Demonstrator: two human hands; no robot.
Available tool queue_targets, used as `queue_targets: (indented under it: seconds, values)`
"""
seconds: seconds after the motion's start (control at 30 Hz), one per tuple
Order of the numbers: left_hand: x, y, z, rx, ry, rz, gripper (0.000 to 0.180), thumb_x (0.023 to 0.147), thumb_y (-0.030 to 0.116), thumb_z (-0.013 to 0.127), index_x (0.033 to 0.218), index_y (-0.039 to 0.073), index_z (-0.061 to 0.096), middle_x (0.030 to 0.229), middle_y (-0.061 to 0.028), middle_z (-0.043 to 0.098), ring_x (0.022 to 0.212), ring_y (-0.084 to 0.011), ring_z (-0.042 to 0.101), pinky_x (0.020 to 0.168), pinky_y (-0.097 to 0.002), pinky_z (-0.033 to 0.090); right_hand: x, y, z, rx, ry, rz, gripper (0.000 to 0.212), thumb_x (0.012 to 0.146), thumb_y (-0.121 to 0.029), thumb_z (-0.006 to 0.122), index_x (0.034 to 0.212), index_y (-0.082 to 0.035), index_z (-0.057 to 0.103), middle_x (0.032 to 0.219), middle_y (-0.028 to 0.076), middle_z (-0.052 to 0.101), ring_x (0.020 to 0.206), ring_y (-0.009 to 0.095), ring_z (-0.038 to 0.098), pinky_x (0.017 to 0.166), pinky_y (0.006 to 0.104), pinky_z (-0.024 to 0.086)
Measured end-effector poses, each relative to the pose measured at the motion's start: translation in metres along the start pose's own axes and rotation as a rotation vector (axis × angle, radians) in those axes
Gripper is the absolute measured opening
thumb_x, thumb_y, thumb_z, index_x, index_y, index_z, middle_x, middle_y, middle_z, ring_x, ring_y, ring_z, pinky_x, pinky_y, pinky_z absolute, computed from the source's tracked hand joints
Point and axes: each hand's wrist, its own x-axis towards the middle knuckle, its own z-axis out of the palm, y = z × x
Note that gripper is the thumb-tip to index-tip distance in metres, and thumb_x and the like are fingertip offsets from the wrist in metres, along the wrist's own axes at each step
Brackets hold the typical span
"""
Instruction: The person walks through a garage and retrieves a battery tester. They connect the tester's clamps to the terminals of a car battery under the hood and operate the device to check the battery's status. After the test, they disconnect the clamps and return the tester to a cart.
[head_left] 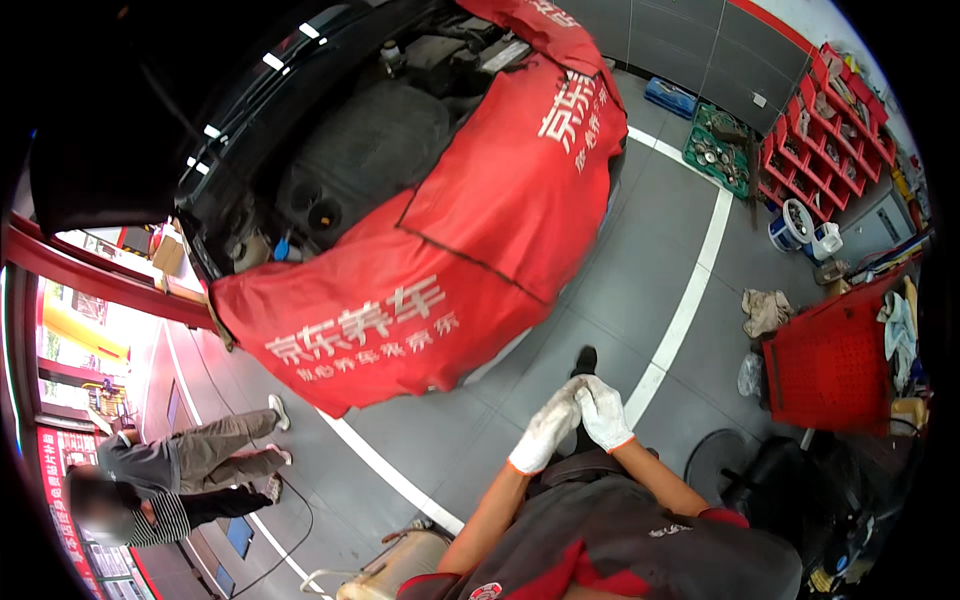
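Both my hands wear white work gloves with orange cuffs and meet in front of my body, above the grey floor. My left hand reaches toward the right, its fingers pressed together against the other glove. My right hand is bent inward, fingers closed and touching the left fingertips. Whatever lies between them, if anything, is hidden. Ahead stands a car with its engine bay uncovered. A red protective cover with white lettering drapes over its front and fender. My dark shoe shows just beyond the hands.
Red parts bins and a green tool case stand at the far right. Nearer are a red cart, work gloves on the floor and a black stool. At the left, two people stand near a cable.
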Motion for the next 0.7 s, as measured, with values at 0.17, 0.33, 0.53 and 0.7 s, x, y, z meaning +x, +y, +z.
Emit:
queue_targets:
  seconds: [0.17,0.33,0.53,0.7]
  values:
    - [0.088,0.034,0.034,-0.061,-0.173,0.133,0.087,0.097,0.049,0.053,0.153,-0.006,0.017,0.163,-0.0161,0.014,0.151,-0.0254,0.010,0.122,-0.0363,0.007,0.097,0.032,-0.038,-0.140,0.260,0.048,0.029,0.097,-0.023,0.053,0.079,-0.003,0.063,0.067,0.021,0.059,0.064,0.041,0.061,0.058,0.0469,0.048]
    - [0.158,0.081,0.062,-0.073,-0.432,0.060,0.088,0.096,0.050,0.053,0.154,-0.004,0.015,0.164,-0.0137,0.009,0.152,-0.0237,0.004,0.122,-0.0369,0.003,0.159,0.061,-0.088,0.042,0.592,0.184,0.032,0.097,-0.021,0.053,0.074,0.000,0.058,0.065,0.021,0.058,0.060,0.038,0.058,0.056,0.0441,0.045]
    - [0.185,0.108,0.014,0.179,-0.459,-0.444,0.079,0.099,0.051,0.049,0.155,0.003,0.021,0.160,-0.0137,0.024,0.147,-0.0240,0.026,0.119,-0.0386,0.022,0.171,0.161,-0.161,0.133,1.046,0.318,0.034,0.101,-0.020,0.046,0.082,0.001,0.064,0.074,0.009,0.066,0.066,0.018,0.061,0.062,0.0336,0.050]
    - [0.184,0.069,-0.154,0.665,0.176,-0.664,0.065,0.103,0.044,0.046,0.150,0.002,0.033,0.149,-0.0147,0.045,0.134,-0.0224,0.047,0.111,-0.0359,0.034,0.152,0.224,-0.327,0.252,1.341,0.395,0.043,0.105,-0.029,0.046,0.099,0.008,0.068,0.092,0.011,0.071,0.081,0.015,0.065,0.074,0.0280,0.052]
